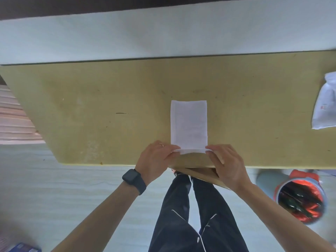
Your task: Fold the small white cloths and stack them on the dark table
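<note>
Hands: left hand (pixel 156 157) pinches the lower-left corner of the white cloth (pixel 189 124), right hand (pixel 227 164) pinches the lower-right corner, fingers of both curled onto the near short edge, which is raised a little off the table (pixel 91 106). A matched grip on both corners keeps that edge straight, probably to carry it up over the rest and halve the length. The cloth sits centre frame, flat, already a narrow rectangle. Its long axis runs bottom to top of frame, pointing from the hands toward the table's far edge, sides square to it. Watch (pixel 133 180) on the left wrist, ring (pixel 161 144) on the left hand. White bundle (pixel 325 106) at the right edge, maybe more cloths, can't tell. Bin with red liner (pixel 301 197) on the floor, lower right
</note>
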The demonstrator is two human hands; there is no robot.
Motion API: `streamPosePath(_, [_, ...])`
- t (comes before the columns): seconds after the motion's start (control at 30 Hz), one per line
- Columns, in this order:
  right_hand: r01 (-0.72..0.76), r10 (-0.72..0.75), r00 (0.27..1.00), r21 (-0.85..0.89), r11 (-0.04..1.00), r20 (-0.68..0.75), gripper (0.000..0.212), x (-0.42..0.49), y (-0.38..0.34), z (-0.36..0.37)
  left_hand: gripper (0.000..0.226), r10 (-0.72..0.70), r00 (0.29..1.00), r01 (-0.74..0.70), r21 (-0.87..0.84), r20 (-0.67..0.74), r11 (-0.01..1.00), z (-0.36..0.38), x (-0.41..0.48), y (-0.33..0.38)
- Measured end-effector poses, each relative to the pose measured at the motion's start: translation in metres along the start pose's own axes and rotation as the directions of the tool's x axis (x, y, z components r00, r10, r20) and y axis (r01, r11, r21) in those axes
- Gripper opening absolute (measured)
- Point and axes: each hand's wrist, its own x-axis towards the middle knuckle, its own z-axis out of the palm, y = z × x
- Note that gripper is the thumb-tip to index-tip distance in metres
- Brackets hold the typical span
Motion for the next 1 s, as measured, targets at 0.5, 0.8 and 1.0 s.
streamPosePath(0.5, [-0.51,0.519,0.855,0.195,0.838,0.002,0.016,0.138,-0.008,0.027,0.02,-0.431,0.902,0.388,-0.417,-0.011,0.822,-0.003,0.128,-0.014])
streamPosePath(0.8, [-0.527,0.528,0.848,0.019,0.849,-0.049,0.021,0.149,-0.005,0.038,0.011,-0.448,0.888,0.375,-0.406,-0.101,0.833,0.002,0.136,-0.014])
streamPosePath(1.0, [-0.53,0.527,0.848,-0.151,0.835,-0.061,0.02,0.154,-0.008,0.04,0.016,-0.421,0.895,0.375,-0.263,-0.145,0.889,0.006,0.142,-0.018])
